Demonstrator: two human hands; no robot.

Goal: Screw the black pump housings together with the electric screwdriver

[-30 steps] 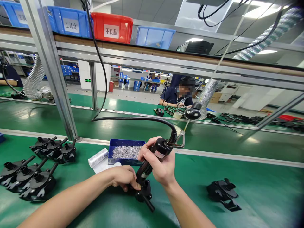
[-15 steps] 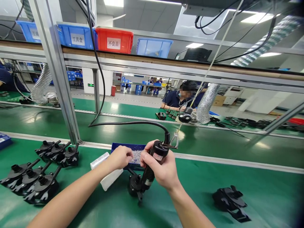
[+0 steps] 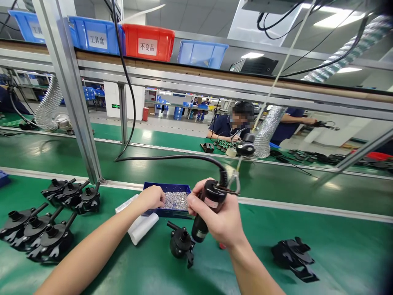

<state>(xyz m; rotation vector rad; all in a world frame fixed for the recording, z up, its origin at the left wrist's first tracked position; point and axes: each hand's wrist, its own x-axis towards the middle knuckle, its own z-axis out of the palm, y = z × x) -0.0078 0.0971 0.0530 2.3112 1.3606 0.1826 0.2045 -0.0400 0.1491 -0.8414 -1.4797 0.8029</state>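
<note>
My right hand [image 3: 225, 217] is wrapped round a black electric screwdriver [image 3: 211, 200], its lower end just right of a black pump-like housing [image 3: 181, 242] standing on the green mat. My left hand [image 3: 154, 197] reaches over the left end of a blue bin [image 3: 175, 213] of small silvery screws [image 3: 176, 200]. Its fingers are curled together; whatever they pinch is hidden. White rolls [image 3: 143, 227] lie under and beside my left wrist. Part of a small red object [image 3: 222, 246] shows beside my right wrist.
Several similar black housings [image 3: 50, 239] stand in two groups at the left; more black parts [image 3: 294, 258] lie at the right. A metal post [image 3: 72, 98] rises behind. The screwdriver's black cable [image 3: 168, 157] loops across the bench. Across from me sits a person [image 3: 229, 125].
The screwdriver in my right hand has lifted off the housing and shifted right. My left hand has moved slightly left within the bin. Another person's arm appears in the background at right.
</note>
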